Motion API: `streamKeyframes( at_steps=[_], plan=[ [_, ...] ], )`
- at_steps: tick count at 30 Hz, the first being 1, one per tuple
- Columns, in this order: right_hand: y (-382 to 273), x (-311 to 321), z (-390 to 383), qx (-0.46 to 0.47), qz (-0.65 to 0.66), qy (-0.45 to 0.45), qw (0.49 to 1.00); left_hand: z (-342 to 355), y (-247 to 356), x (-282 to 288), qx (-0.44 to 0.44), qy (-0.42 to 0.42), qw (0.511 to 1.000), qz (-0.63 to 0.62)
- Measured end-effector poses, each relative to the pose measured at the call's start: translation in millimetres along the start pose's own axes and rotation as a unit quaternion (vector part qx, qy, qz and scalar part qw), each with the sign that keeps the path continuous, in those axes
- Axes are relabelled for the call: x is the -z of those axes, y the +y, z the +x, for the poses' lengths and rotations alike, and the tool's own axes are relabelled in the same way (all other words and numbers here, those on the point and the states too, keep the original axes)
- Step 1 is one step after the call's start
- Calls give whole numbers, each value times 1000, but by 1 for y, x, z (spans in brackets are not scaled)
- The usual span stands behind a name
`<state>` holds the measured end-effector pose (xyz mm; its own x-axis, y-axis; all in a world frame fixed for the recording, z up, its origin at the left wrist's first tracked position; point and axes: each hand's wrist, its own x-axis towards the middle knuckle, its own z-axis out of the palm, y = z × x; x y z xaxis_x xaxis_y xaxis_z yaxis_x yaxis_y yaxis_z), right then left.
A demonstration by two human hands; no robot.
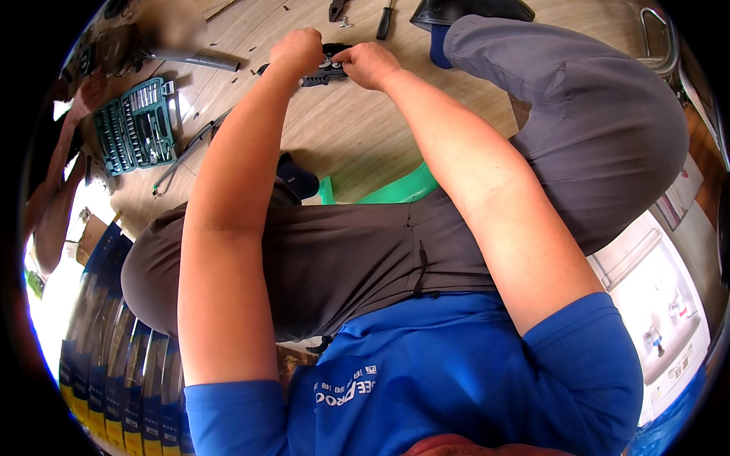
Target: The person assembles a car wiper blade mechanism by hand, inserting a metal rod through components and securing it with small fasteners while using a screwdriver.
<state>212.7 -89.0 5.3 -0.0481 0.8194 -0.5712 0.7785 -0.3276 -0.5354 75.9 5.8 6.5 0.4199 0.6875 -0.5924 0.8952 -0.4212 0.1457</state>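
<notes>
My left hand [296, 53] is closed at the top centre, over the end of a black part [323, 76] with small metal fittings on it. Its fingertips are hidden, so I cannot make out what they grip. My right hand [369, 64] is curled at the right side of that part, fingertips on its metal fittings. Pliers [336, 9] and a black-handled screwdriver [385, 19] lie just beyond on the wood-look floor [266, 106].
At left are an open green socket set [137, 125], long black strips [190, 152], a grey tube [213, 62], blister packs [114, 357] and another person's hand [91, 91]. A green plastic piece [388, 186] lies beyond my legs; a white moulded unit [646, 266] stands right.
</notes>
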Motion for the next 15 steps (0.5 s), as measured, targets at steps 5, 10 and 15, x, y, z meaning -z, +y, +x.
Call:
streamKeyframes(
  at_steps=[5, 10, 15],
  plan=[
    [-4, 0, -1, 9, -14, 11, 1000, 10, -26, -5, -80, -26, 994, -72],
    [1, 0, -4, 10, -14, 13, 1000, 8, -28, -5, -97, -30, 984, -143],
    [5, -1, -3, 7, -4, 13, 1000, 7, -21, 3, -63, -61, 979, -186]
  ],
)
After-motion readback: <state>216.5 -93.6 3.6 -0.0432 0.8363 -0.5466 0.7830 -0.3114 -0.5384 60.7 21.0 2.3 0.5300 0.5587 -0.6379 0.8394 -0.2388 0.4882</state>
